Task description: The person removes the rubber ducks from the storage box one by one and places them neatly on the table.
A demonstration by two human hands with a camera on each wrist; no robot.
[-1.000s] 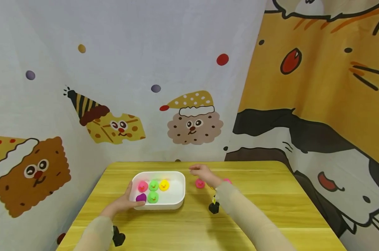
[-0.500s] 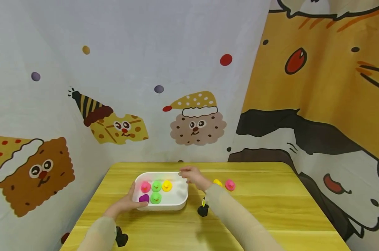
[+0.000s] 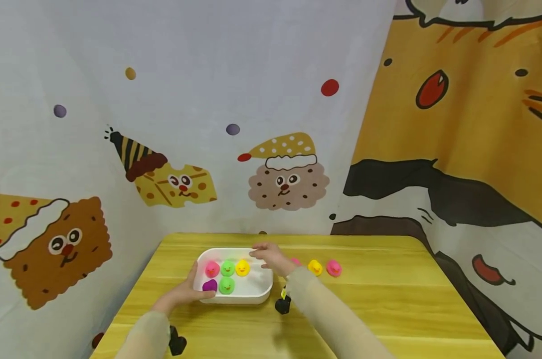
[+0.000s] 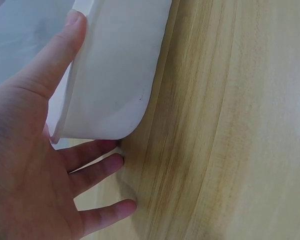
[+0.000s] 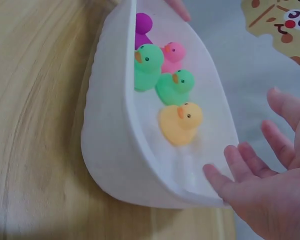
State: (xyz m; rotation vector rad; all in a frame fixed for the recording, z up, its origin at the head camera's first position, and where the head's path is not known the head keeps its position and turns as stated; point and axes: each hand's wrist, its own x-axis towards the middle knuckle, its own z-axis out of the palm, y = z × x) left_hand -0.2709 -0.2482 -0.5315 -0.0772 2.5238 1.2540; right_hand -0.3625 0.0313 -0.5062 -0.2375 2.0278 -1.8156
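White plastic makes up the tub, which sits on the wooden table, a bit to the left. Five toys are in it. Along the far side I see a pink duck, a green duck and a yellow duck, left to right. On the near side are a purple toy and a second green duck.

The person's left hand holds the tub's left end. Its thumb lies on the near rim, and the other fingers go round the left end, a little spread. The right hand is at the far right corner, with its fingers spread apart and nothing in them. I can't tell if they touch the rim.

To the right, three more ducks are on the table: a pink one partly behind the right arm, a yellow one, and another pink one. Behind everything hangs a white cloth with funny cookie faces.
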